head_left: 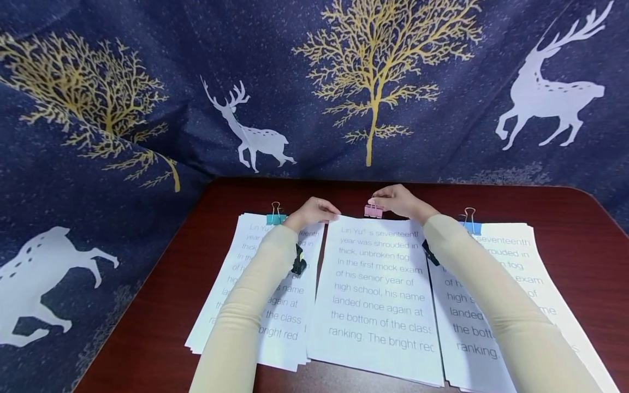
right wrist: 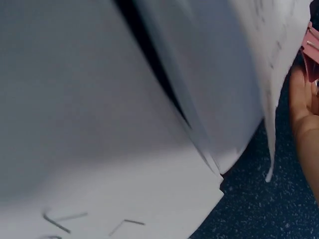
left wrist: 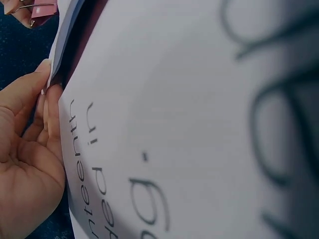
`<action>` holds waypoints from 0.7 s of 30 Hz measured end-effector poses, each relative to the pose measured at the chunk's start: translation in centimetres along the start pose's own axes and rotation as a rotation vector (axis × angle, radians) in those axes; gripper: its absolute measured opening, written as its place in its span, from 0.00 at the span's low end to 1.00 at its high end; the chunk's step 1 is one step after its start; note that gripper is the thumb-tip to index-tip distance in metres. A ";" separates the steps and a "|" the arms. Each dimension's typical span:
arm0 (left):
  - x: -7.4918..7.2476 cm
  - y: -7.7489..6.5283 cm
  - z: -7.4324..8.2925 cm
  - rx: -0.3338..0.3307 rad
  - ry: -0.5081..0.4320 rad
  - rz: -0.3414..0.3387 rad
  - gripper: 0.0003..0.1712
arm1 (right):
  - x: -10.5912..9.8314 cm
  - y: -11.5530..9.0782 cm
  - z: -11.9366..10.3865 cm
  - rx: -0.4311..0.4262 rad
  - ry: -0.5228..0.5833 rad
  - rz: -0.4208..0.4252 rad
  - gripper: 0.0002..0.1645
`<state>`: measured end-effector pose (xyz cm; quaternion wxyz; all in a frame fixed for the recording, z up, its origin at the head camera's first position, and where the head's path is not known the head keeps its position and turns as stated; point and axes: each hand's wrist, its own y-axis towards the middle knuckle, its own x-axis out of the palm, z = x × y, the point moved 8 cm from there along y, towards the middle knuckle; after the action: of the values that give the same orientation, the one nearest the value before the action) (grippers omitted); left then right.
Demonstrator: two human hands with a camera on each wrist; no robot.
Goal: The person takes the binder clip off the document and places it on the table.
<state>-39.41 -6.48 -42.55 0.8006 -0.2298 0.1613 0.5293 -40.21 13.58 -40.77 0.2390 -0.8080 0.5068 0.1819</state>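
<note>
Behind the reddish table (head_left: 152,327) hangs deer-patterned cloth (head_left: 285,65).

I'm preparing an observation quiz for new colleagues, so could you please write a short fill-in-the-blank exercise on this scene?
1. The right hand holds a ____ binder clip at the middle paper stack.
2. The left hand pinches that stack's upper ____ corner.
3. The right-hand paper stack carries a ____ clip.
4. Altogether, ____ paper stacks lie on the table.

Missing words: pink; left; blue; three.
</note>
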 end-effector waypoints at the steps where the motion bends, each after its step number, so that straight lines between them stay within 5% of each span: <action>1: 0.0 0.0 0.0 0.002 -0.004 -0.002 0.12 | 0.1 0.0 0.0 -0.007 -0.002 0.002 0.30; 8: 0.0 0.9 -0.8 0.052 -0.019 -0.014 0.07 | 0.6 0.4 -0.1 -0.023 -0.033 -0.013 0.33; 21: 0.1 0.2 0.1 0.022 0.028 0.009 0.11 | 0.1 1.0 0.4 0.024 -0.049 0.019 0.36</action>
<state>-39.57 -6.30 -42.59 0.7985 -0.2275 0.1792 0.5278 -41.10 13.40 -41.33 0.2590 -0.7957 0.5106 0.1978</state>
